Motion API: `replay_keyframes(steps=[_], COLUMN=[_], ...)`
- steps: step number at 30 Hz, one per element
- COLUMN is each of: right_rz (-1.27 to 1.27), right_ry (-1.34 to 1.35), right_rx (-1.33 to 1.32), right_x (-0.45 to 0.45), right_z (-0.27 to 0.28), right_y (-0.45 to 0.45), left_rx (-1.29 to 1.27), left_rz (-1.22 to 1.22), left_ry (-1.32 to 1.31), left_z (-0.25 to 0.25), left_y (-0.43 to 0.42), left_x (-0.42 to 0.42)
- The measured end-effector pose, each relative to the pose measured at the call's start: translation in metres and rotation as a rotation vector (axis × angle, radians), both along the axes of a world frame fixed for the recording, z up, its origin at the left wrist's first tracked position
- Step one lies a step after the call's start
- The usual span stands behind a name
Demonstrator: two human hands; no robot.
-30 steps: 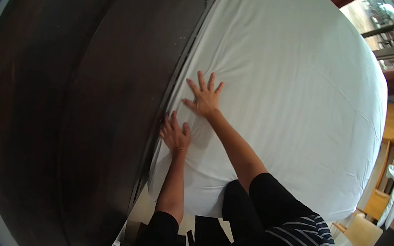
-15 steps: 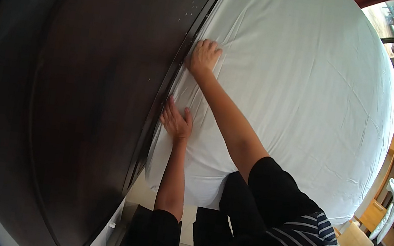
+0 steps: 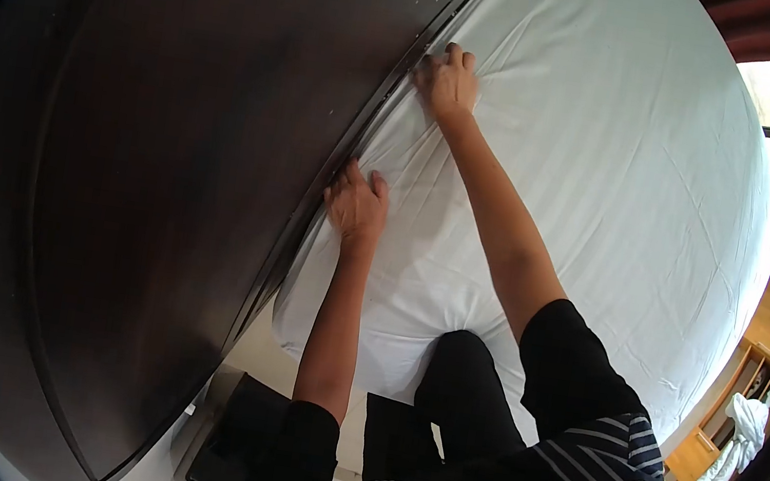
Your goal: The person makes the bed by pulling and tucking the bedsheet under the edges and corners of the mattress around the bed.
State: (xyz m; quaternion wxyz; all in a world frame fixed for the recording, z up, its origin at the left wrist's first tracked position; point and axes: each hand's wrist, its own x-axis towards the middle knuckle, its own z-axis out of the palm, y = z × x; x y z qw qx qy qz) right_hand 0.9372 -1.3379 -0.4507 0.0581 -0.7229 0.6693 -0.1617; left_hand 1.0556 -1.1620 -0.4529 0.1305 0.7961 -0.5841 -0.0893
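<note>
A white fitted sheet (image 3: pixel 592 171) covers the mattress, its edge lying against a dark wooden headboard (image 3: pixel 193 135). At that edge my left hand (image 3: pixel 357 207) presses on the sheet, thumb apart from the fingers, with some fingertips hidden by the gap beside the board. Farther along the same edge, my right hand (image 3: pixel 450 82) has its fingers curled on the sheet's border, gripping the cloth. Creases run through the fabric between both hands.
My knee (image 3: pixel 462 355) rests against the mattress's near side. A dark box-like piece (image 3: pixel 231 426) stands on the floor at lower left. To the right are a wooden cabinet (image 3: pixel 700 452), a hanging white cloth (image 3: pixel 739 438) and a red curtain (image 3: pixel 750 26).
Both hands have shifted along the headboard edge relative to the sheet. My left hand's fingers went from stretched flat to more bent; my right hand's fingers curl more. The camera view has turned.
</note>
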Motion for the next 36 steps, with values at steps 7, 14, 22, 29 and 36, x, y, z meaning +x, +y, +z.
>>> replay_keyframes(steps=[7, 14, 22, 29, 36], right_rz=[0.250, 0.277, 0.237, 0.083, 0.033], right_ry=[0.203, 0.409, 0.354, 0.441, 0.395], right_rx=[-0.003, 0.300, 0.323, 0.415, 0.303], right_x=[-0.001, 0.003, 0.013, 0.029, 0.031], right_z=[-0.006, 0.010, 0.005, -0.003, -0.021], right_y=[-0.002, -0.015, -0.012, -0.015, -0.013], left_rx=[0.065, 0.064, 0.126, 0.224, 0.120], left_rz=[0.016, 0.028, 0.011, -0.081, -0.044], left_ry=[-0.085, -0.080, 0.129, 0.319, 0.341], left_z=[-0.007, -0.002, 0.018, 0.022, 0.001], left_y=[-0.002, -0.004, -0.009, -0.045, -0.041], left_x=[-0.003, -0.007, -0.010, -0.015, -0.008])
